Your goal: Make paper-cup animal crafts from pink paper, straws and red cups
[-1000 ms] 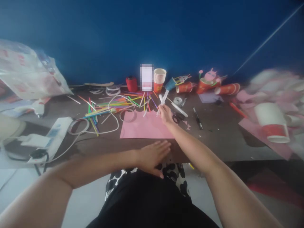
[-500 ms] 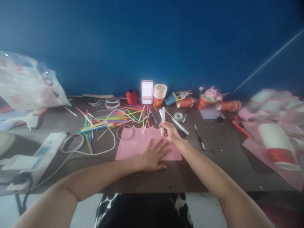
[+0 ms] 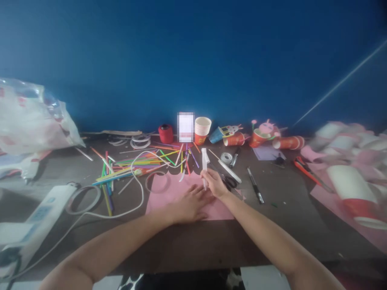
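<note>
Dark brown tabletop (image 3: pixel 187 245), blue wall (image 3: pixel 193 60) | flat pink paper sheet (image 3: pixel 172 188), scalloped far edge, view's six o'clock | left hand (image 3: pixel 191 204) palm-down on it, fingers outstretched | right hand (image 3: pixel 214 183) pinching slim whitish translucent strip (image 3: pixel 204 158), sheet's one o'clock

A translucent plastic bag (image 3: pixel 36 117) is sitting at the far left of the tabletop (image 3: pixel 187 249), while a white power strip (image 3: pixel 45 209) is lying nearer the front edge. Coloured sticks (image 3: pixel 139 163) are lying in a loose, crossing heap, and a white cord (image 3: pixel 142 193) is curving past them. Before the blue wall (image 3: pixel 193 56), a red container (image 3: pixel 165 133) is standing left of a stack of paper cups (image 3: pixel 202 129), and a blue cup (image 3: pixel 215 135) is tilting beside a red cup (image 3: pixel 234 139). Farther right, a pen (image 3: pixel 255 185) is lying alone and a large white-and-red cup (image 3: pixel 352 189) is resting on its side
</note>
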The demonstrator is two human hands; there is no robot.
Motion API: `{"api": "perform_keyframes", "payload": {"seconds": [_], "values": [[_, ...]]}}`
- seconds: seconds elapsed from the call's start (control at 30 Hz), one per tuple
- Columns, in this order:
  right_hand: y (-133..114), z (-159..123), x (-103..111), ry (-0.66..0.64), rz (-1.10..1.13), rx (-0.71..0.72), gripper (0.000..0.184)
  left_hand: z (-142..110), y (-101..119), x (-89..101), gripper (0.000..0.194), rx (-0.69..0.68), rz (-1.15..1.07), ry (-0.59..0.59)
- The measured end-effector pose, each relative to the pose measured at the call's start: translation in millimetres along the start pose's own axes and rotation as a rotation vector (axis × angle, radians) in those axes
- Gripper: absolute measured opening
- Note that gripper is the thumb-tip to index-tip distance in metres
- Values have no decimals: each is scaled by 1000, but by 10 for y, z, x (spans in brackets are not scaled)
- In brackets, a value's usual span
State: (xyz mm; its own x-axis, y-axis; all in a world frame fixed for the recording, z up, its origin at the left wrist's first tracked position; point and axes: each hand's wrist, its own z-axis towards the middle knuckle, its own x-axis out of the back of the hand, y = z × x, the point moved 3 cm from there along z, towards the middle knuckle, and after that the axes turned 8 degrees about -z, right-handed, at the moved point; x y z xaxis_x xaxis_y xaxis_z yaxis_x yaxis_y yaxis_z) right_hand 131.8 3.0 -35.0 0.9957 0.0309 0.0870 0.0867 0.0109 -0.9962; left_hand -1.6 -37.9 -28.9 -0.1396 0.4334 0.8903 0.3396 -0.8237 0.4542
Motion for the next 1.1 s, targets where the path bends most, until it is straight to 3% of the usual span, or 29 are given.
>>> {"api": "perform_keyframes", "payload": {"seconds": [0.37,0.73,1.1], "values": [[-200,-186,-54,-12,-533,309,27,11,31,37,62,-5,-30,67],[-43,-55,-48,154,-359,155,32,-51,19,28,64,44,1,53],[92,24,-30,268,-200,76,38,-66,-16,82,63,-48,-65,127]]}}
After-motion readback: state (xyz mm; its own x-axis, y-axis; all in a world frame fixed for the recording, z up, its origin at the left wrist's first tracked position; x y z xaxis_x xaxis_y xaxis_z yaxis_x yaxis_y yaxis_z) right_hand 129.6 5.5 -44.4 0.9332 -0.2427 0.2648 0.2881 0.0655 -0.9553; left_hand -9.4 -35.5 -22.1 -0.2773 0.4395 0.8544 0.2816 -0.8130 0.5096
